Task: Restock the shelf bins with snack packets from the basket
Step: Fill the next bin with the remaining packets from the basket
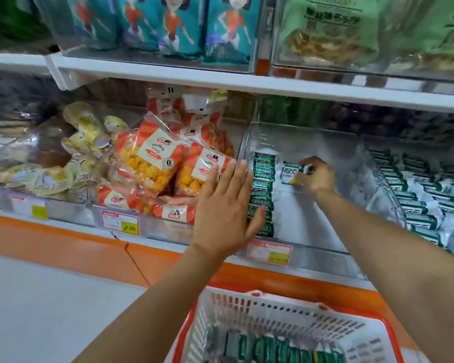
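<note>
Filling clear plastic shelf bin (312,221), mostly bare. Below, white-and-orange slatted basket (273,305): more green packets (273,347). Single row of green foil snack packets (262,189) along bin's left wall; left hand (226,208) beside it, fingers straight, holding nothing. Pinched in right hand (319,176), one green-and-white packet (291,171), mid-bin. Next, likely: seat it beside row.

Two bare arms, uncovered from frame edge to fingertips: left forearm (147,310) from 7 o'clock, lean, faint crease at the wrist, left hand (226,205) showing its back and all five fingers; right forearm (393,247) from 4 o'clock, thicker-looking near the lens, right hand (319,176) showing knuckles only.
</note>
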`<state>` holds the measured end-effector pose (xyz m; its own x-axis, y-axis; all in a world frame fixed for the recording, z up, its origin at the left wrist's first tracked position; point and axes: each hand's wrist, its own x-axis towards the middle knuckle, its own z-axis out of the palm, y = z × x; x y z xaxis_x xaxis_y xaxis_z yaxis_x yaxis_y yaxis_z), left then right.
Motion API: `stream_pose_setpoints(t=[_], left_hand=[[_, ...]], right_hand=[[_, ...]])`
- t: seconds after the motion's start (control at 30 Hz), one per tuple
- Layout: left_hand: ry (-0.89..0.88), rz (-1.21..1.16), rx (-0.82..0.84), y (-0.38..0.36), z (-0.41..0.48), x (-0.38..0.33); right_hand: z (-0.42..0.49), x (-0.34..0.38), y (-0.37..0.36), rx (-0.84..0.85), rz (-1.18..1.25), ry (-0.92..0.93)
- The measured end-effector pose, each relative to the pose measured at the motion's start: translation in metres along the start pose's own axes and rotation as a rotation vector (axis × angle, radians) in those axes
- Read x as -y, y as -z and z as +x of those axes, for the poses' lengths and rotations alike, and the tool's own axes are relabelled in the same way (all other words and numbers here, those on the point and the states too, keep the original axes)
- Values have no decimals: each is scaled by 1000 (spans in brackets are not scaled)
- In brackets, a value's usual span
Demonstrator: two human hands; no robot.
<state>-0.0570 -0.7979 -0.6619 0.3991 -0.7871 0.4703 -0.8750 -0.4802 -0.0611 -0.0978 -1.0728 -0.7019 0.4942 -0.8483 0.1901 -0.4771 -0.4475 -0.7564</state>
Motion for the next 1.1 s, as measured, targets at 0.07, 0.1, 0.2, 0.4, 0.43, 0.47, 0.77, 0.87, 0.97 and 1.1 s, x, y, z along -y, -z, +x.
stream_pose_setpoints(t=[0.07,0.1,0.2,0.4,0.43,0.47,0.77,0.87,0.97,1.1], left_hand=[[-2,-2,-24,-2,0,0],[-3,0,-34,-3,0,0],[-2,9,-48,-4,-1,0],[7,26,-44,-6,-1,0],[7,27,-42,-6,-1,0],[8,27,-39,-6,-1,0],[15,53,41,-3,-1,0],[27,81,83,3,-5,-2],[30,82,98,13,-17,-8],[38,84,120,29,-38,-19]], right_hand=[[4,-1,-5,-10,1,-20],[5,-1,-7,-17,-1,-33],[9,-2,-11,-93,4,-51],[15,-7,-14,-94,-28,-72],[15,-7,-14,-89,-19,-77],[15,-7,-13,-79,-19,-80],[-2,4,12,18,-54,-81],[-19,18,21,28,3,-9],[-41,32,26,59,110,6],[-73,53,34,84,182,50]])
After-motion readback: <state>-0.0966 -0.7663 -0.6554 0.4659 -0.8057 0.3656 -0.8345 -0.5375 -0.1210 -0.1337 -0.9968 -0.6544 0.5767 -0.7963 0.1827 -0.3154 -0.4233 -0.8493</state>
